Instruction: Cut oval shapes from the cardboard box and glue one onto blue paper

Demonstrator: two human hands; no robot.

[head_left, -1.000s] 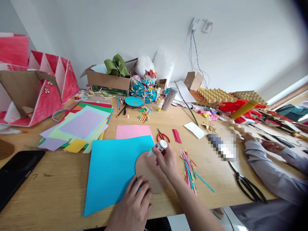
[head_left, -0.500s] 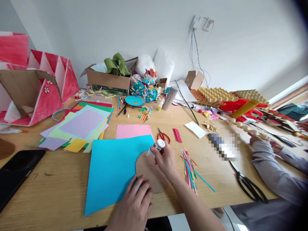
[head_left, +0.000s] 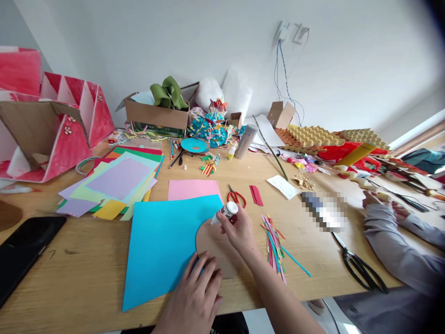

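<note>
In my right hand (head_left: 239, 230) is a small white glue bottle (head_left: 225, 212), tilted with its tip down at the upper left edge of a round brown cardboard piece (head_left: 219, 241). My left hand (head_left: 200, 287) lies flat with fingers spread, across the cardboard's lower left edge and the blue sheet (head_left: 163, 246). The cardboard overlaps the right part of that sheet. Behind the blue sheet a pink sheet (head_left: 194, 189) shows. Red-handled scissors (head_left: 237, 196) lie just beyond my right hand, and colored paper strips (head_left: 274, 246) lie to its right.
Stacked colored papers (head_left: 118, 178) and a black phone (head_left: 28, 250) lie on the left. A grey flask (head_left: 246, 141) stands at the back. Black-handled scissors (head_left: 361, 269) lie on the right, near another person's sleeves (head_left: 389, 236). A cardboard box (head_left: 156, 113) stands against the wall.
The glue bottle in my right hand has shifted very slightly left along the cardboard's edge. My left hand has hardly moved.
</note>
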